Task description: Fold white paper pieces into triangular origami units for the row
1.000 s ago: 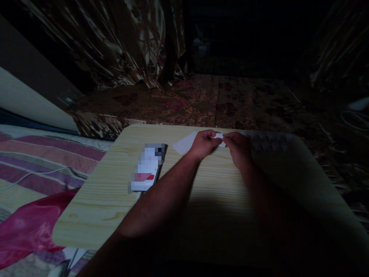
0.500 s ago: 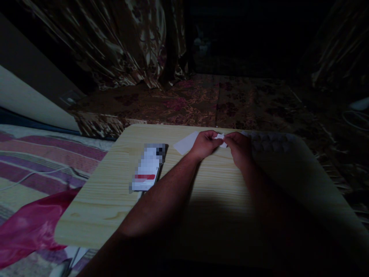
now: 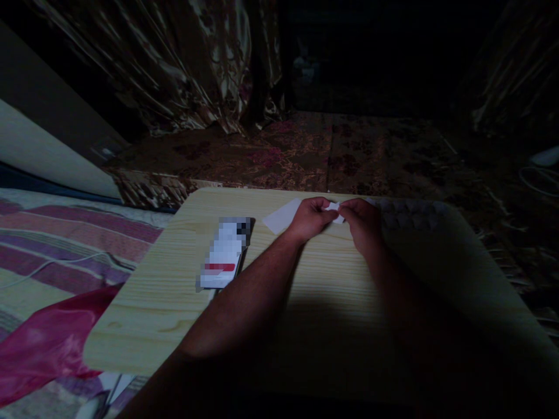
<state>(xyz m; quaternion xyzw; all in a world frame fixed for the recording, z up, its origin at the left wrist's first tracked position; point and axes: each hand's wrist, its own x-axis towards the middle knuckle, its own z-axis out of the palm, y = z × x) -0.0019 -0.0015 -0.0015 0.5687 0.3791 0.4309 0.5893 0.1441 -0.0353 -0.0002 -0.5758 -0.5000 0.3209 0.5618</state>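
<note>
Near the far edge of the wooden table, a small folded piece of white paper (image 3: 334,211) is pinched between my two hands. My left hand (image 3: 311,219) grips its left side between thumb and fingers. On the other side, my right hand (image 3: 361,221) has its fingertips closed on the paper. A larger white paper sheet (image 3: 280,216) lies flat just left of my left hand, partly hidden by it. To the right of my right hand, several small folded-looking pieces (image 3: 410,215) stand in rows, dim in shadow.
A phone (image 3: 222,253) with a pixelated screen rests on the left of the table (image 3: 144,302). Beside the table, striped bedding (image 3: 87,224) holds a pink cloth (image 3: 56,343) and a white cable (image 3: 65,260). Patterned curtains (image 3: 196,58) hang behind.
</note>
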